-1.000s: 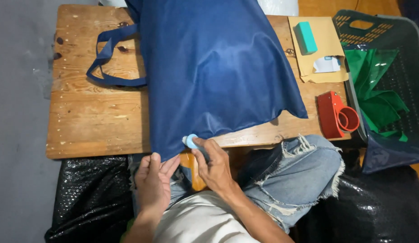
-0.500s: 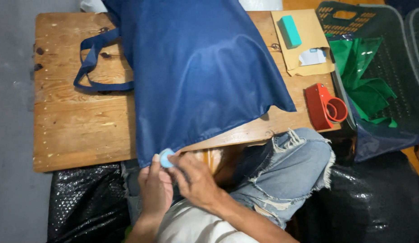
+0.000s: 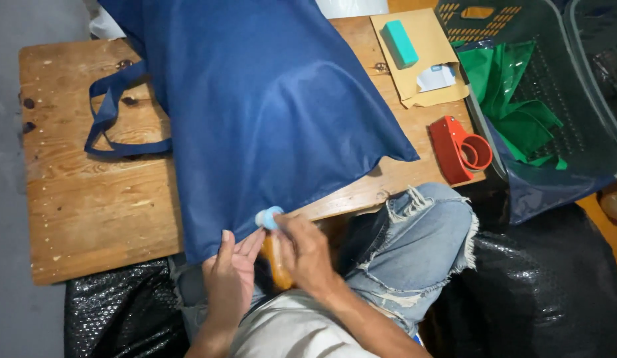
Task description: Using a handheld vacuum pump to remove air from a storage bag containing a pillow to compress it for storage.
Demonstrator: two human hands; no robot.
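A large blue fabric bag [image 3: 269,113] lies spread over a wooden table [image 3: 96,205], its handle loop [image 3: 113,116] on the left. My right hand [image 3: 308,255] is shut on an orange bottle [image 3: 276,262] with a light blue cap [image 3: 267,217], its tip at the bag's near edge. My left hand [image 3: 230,278] rests with fingers apart against the bag's lower corner, beside the bottle. My knee in torn jeans [image 3: 414,232] sits under the table's front edge.
A brown envelope [image 3: 421,56] with a teal block [image 3: 400,43] lies at the table's back right. A red tape dispenser [image 3: 461,149] sits near the right edge. Right of the table stands a dark plastic basket [image 3: 587,113] holding green sheets [image 3: 514,99].
The view has shifted and my hands moved slightly left along the bag's edge. The bottle stays in my right hand, its cap still at the fabric.
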